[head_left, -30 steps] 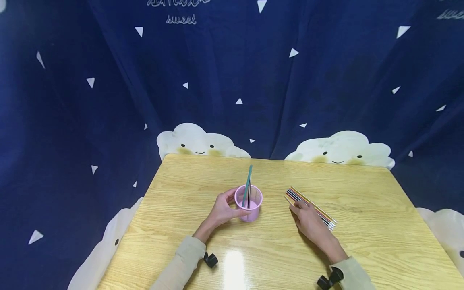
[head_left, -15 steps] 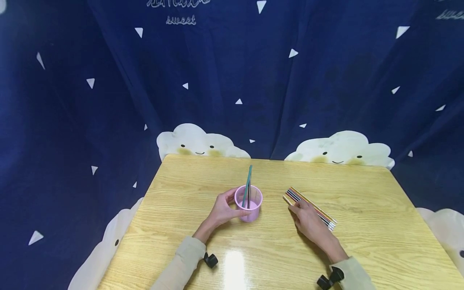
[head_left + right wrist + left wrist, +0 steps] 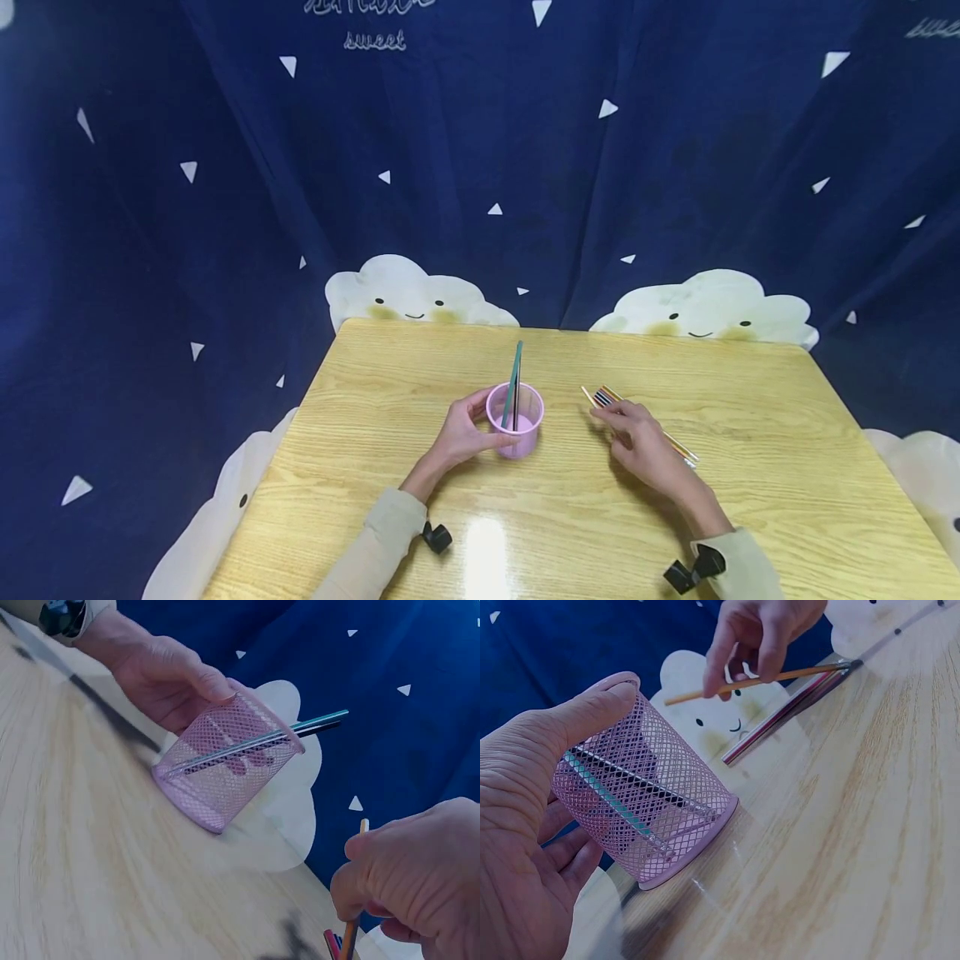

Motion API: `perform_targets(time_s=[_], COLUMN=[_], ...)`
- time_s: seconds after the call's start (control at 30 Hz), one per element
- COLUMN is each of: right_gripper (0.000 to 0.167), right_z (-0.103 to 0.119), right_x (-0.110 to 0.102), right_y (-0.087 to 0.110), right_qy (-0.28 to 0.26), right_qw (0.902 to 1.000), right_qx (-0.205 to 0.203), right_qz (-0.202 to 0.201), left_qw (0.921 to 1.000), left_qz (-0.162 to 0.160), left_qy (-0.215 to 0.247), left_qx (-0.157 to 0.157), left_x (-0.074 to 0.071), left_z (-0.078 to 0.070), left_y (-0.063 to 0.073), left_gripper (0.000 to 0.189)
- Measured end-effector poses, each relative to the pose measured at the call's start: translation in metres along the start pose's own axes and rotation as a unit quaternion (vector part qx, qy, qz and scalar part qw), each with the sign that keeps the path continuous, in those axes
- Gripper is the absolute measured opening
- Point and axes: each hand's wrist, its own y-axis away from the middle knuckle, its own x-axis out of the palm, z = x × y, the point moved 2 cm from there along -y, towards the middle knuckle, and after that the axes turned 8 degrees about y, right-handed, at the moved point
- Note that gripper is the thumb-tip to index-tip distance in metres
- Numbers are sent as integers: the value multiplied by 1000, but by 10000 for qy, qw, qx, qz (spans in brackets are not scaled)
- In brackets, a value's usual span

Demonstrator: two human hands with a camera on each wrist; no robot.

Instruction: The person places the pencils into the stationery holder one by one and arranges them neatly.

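Note:
My left hand [image 3: 463, 432] grips a pink mesh pencil cup [image 3: 682, 765], thumb at the rim and fingers round the far side. The cup stands upright on the table. Inside it lean a teal pencil [image 3: 512, 387] and a black pencil [image 3: 324, 727]. To the right, my right hand [image 3: 647, 446] pinches a yellow-orange pencil [image 3: 799, 673] between thumb and fingers. One end of this pencil is raised, while its other end stays low by a small row of pencils [image 3: 769, 724] on the table. The hand hides much of that row in the head view.
The wooden table [image 3: 405, 358] ends at a dark blue curtain [image 3: 450, 167] with white triangles and smiling clouds. A black wrist camera [image 3: 437, 537] sits at the left sleeve, and another camera [image 3: 693, 569] at the right.
The right hand has lifted the near end of the yellow-orange pencil off the row and shifted slightly up and away. The left hand and the cup have stayed in place.

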Motion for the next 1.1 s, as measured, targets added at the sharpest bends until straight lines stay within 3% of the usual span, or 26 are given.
perform_targets(time_s=[0.27, 0.63, 0.87, 0.97, 1.1], right_gripper=[64, 64, 61, 59, 54], right_z=[5, 18, 35, 55, 84], right_x=[-4, -11, -24, -35, -50], right_y=[-4, -19, -38, -47, -59], right_qy=[-294, -718, -1192, -1419, -1895], right_qw=[9994, 9928, 9825, 9770, 9619], right_qx=[-90, -559, -748, -622, -474], right_qz=[-142, -781, -1217, -1464, -1913], left_qw=[9999, 9999, 9999, 9999, 9999], left_qz=[-47, -58, -65, -69, -82], left_qy=[56, 68, 45, 36, 27], left_qx=[-74, -64, -71, -92, -95], left_x=[0, 1, 0, 0, -1], left_z=[1, 3, 4, 4, 4], left_y=[-1, -2, -1, -1, -1], left_gripper=[83, 83, 84, 84, 83])
